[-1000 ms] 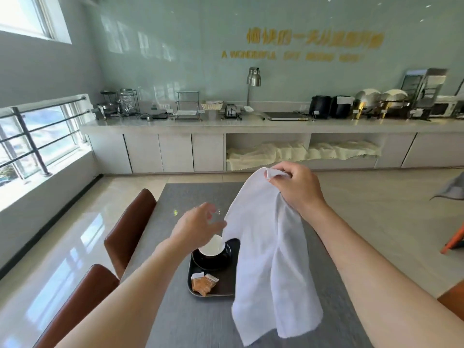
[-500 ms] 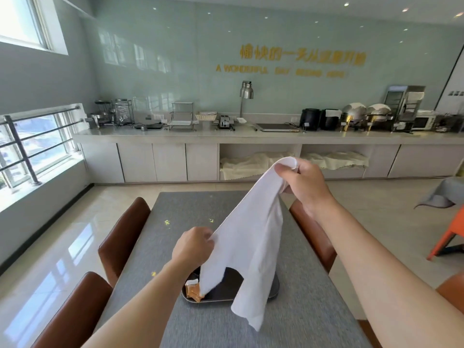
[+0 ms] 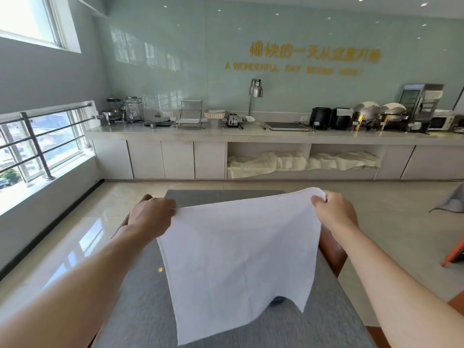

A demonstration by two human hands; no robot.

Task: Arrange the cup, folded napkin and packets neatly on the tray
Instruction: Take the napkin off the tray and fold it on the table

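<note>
A white cloth napkin [image 3: 233, 257] hangs spread open in the air above the grey table [image 3: 140, 310]. My left hand [image 3: 150, 217] pinches its upper left corner. My right hand [image 3: 331, 209] pinches its upper right corner. The cloth hangs unfolded, its lower edge drooping toward me. Only a dark sliver of the tray [image 3: 277, 299] shows under the napkin's lower edge. The cup and the packets are hidden behind the cloth.
Brown chairs stand at the table's sides, one at the right [image 3: 331, 249] and one behind my left hand. A long counter [image 3: 251, 133] with appliances lines the far wall. An orange chair leg [image 3: 454, 254] is at the right edge. Windows with a railing are on the left.
My left hand has taken hold of the napkin's free corner and both hands have pulled apart, spreading the cloth wide. The view has tilted up, and the tray is now covered.
</note>
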